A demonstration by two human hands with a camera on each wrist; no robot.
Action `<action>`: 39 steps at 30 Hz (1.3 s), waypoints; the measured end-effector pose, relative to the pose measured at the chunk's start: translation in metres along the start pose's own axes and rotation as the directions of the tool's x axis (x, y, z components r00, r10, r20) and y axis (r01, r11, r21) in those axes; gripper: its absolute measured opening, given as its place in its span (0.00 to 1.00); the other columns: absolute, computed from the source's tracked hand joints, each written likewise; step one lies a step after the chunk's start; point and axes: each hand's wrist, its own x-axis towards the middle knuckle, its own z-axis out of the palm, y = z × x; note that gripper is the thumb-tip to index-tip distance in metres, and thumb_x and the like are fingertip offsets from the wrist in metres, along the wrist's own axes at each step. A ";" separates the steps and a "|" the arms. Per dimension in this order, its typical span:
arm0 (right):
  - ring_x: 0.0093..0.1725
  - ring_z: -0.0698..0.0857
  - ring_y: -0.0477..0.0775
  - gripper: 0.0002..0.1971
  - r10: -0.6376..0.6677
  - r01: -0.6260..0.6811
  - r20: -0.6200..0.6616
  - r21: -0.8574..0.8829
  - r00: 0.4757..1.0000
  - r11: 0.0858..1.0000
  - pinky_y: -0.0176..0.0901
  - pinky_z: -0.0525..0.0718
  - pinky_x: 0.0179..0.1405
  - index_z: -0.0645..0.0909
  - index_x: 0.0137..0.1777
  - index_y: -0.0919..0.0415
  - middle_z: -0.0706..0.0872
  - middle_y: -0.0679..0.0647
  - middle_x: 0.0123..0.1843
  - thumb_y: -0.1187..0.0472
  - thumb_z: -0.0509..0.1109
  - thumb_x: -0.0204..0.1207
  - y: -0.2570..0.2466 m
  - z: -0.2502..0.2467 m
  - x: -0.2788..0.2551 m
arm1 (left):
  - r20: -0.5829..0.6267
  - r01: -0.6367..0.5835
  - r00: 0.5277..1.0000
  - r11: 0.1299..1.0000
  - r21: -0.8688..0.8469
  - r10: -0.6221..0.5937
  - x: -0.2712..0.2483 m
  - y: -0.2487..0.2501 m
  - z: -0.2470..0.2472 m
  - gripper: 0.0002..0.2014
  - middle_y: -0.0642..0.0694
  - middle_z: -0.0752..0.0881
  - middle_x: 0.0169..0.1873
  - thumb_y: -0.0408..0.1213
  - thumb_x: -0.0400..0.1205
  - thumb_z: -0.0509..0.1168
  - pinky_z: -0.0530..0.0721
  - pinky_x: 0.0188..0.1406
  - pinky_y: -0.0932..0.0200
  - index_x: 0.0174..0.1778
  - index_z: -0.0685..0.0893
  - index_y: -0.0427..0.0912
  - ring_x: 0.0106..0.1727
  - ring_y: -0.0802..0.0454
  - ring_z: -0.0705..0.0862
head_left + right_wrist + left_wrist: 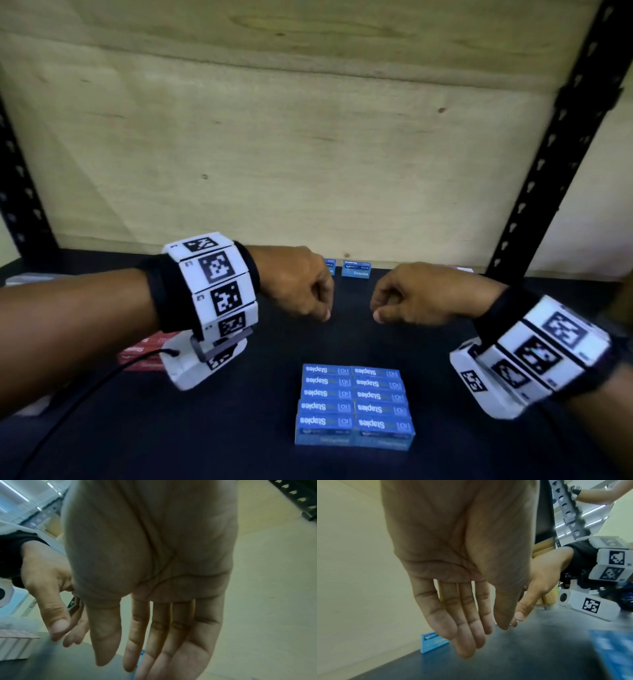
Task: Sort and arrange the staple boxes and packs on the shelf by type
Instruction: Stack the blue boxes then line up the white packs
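A block of blue staple boxes (pixel 354 406), several in two columns, lies flat on the dark shelf (pixel 445 455) near the front. At the back wall stands one small blue staple box (pixel 356 269); a second (pixel 330 265) peeks out behind my left hand. Both hands hover above the shelf between the block and the back boxes. My left hand (pixel 322 308) and right hand (pixel 380 308) face each other a short gap apart. In the wrist views the left hand's fingers (pixel 467 635) and the right hand's fingers (pixel 154 642) hang straight and hold nothing.
Red packs (pixel 147 353) lie under my left wrist at the shelf's left. A pale pack (pixel 15 646) sits further left. A plywood back wall (pixel 308 154) closes the shelf, with black perforated uprights (pixel 561 154) at the sides.
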 end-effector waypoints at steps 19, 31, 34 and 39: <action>0.64 0.82 0.59 0.20 0.149 -0.150 -0.023 -0.070 0.989 0.986 0.46 0.79 0.58 0.77 0.70 0.60 0.83 0.56 0.68 0.55 0.72 0.80 0.025 -0.019 0.108 | -0.129 0.195 0.977 0.959 0.208 -0.170 0.095 -0.052 -0.030 0.17 0.50 0.84 0.59 0.45 0.80 0.72 0.81 0.52 0.56 0.64 0.83 0.50 0.58 0.49 0.83; 0.58 0.86 0.59 0.13 0.122 -0.120 0.008 -0.115 0.992 0.986 0.47 0.82 0.52 0.83 0.62 0.63 0.87 0.58 0.60 0.58 0.69 0.82 0.028 -0.014 0.112 | -0.123 0.234 0.970 0.944 0.232 -0.210 0.115 -0.050 -0.026 0.14 0.47 0.88 0.52 0.35 0.74 0.77 0.86 0.48 0.54 0.55 0.89 0.45 0.52 0.44 0.87; 0.58 0.86 0.58 0.14 0.114 -0.111 0.022 -0.125 0.993 0.986 0.47 0.81 0.51 0.83 0.62 0.63 0.87 0.57 0.60 0.56 0.70 0.82 0.026 -0.015 0.104 | -0.128 0.237 0.969 0.940 0.246 -0.211 0.113 -0.048 -0.026 0.11 0.48 0.88 0.49 0.36 0.74 0.77 0.86 0.48 0.54 0.52 0.89 0.46 0.51 0.45 0.87; 0.54 0.83 0.55 0.13 0.092 -0.086 0.052 -0.101 0.994 0.991 0.44 0.79 0.48 0.84 0.62 0.60 0.87 0.56 0.60 0.56 0.69 0.82 0.022 -0.017 0.082 | -0.085 0.195 0.980 0.951 0.240 -0.179 0.096 -0.037 -0.028 0.10 0.48 0.89 0.52 0.38 0.78 0.74 0.83 0.48 0.55 0.54 0.89 0.44 0.52 0.47 0.86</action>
